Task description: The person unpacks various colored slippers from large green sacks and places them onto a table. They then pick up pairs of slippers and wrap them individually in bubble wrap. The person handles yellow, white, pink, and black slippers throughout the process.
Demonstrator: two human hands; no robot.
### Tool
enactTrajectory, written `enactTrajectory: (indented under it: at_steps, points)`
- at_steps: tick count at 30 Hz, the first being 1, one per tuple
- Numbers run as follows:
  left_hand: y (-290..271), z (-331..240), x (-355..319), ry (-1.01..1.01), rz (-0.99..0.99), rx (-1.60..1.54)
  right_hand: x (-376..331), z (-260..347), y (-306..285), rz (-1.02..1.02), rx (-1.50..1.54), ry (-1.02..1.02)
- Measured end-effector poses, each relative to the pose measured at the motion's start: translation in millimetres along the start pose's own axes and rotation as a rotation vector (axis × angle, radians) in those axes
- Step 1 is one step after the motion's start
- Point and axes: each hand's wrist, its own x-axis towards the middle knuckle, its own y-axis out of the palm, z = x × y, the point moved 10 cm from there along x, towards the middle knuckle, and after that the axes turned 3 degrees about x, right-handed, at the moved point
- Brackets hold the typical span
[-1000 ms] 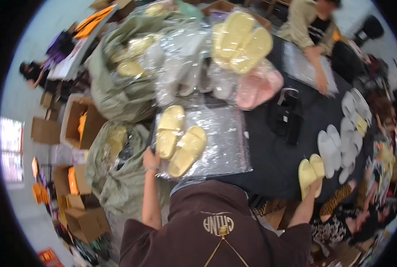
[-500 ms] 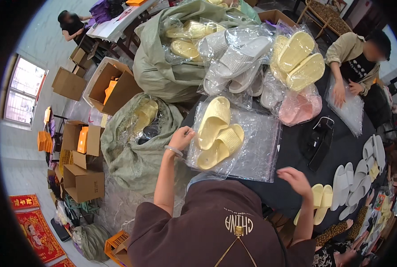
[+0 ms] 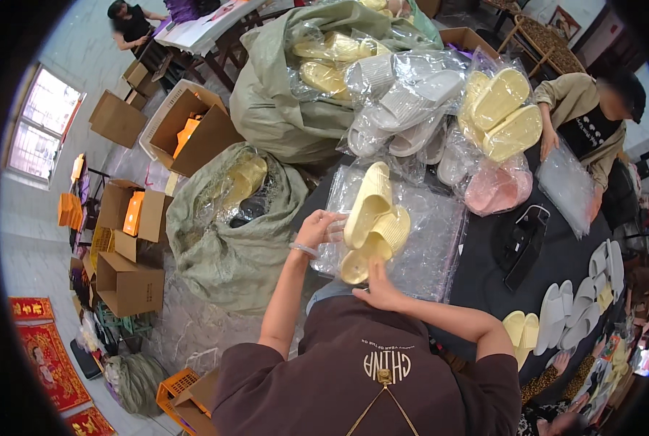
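A big green woven sack (image 3: 226,240) slumps open just left of the person's left fingers, more slippers inside it. On the dark table (image 3: 550,265) a stack of clear plastic bags (image 3: 419,247) spreads under both hands. On top lies a pair of pale yellow slippers (image 3: 374,221). The left hand (image 3: 317,229) curls its fingers around the plastic edge beside the upper slipper. The right hand (image 3: 377,289) lies with flat, spread fingers touching the lower slipper's heel end.
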Motion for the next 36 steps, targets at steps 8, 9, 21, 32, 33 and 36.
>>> enactTrajectory:
  at_steps: [8,9,21,32,33,36]
  points:
    - [74.7,-32.7,-44.6,0.099,0.175,-0.116,-5.6,-68.9,-124.1,-0.956,0.172,0.198]
    - [83.8,-34.4,-49.9,0.135,0.183,-0.131,-2.3,-74.7,-137.1,-0.92,0.273,0.107]
    - [134.5,108.4,-113.3,-0.344,0.531,0.108,-12.7,-54.7,-252.6,-0.786,0.006,0.196]
    - [-56.9,55.0,5.8,0.428,-0.688,0.97,20.2,-86.4,-168.8,-0.268,-0.669,-0.295]
    - [-56.2,53.5,14.8,0.376,-0.651,0.992,33.0,-84.1,-162.5,-0.252,-0.683,-0.316]
    - [-63.2,61.8,33.6,0.305,-0.593,0.932,73.5,-74.1,-140.0,-0.219,-0.592,-0.321]
